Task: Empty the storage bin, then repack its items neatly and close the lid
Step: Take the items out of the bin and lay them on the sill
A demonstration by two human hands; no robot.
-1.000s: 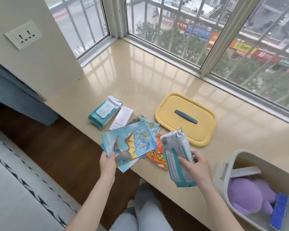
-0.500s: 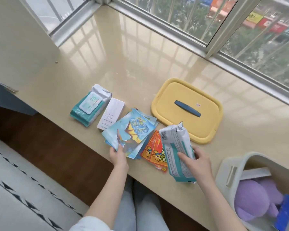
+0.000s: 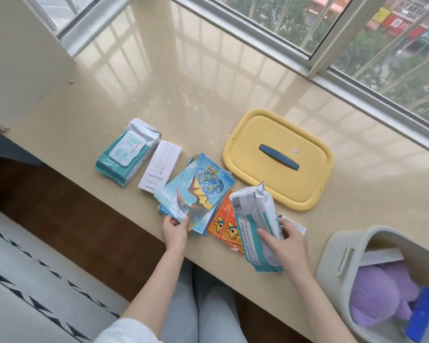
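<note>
The pale storage bin (image 3: 337,253) stands open at the right edge of the sill, with a purple plush toy (image 3: 379,290) and a blue item (image 3: 422,313) inside. Its yellow lid (image 3: 243,154) with a dark blue handle lies flat on the sill. My left hand (image 3: 174,231) pinches the near corner of a stack of blue picture cards (image 3: 196,191) resting on the sill. My right hand (image 3: 285,241) grips a teal and white wipes pack (image 3: 255,219), held tilted over orange packets (image 3: 224,224).
A second wipes pack (image 3: 126,149) and a white box (image 3: 160,167) lie to the left of the cards on the beige sill (image 3: 183,82). Window frames run along the back. Below the sill's front edge are wooden floor and a patterned rug (image 3: 22,280).
My left hand has lowered the picture cards from the air onto the sill. My right hand keeps the wipes pack in about the same place. The view has tilted downward.
</note>
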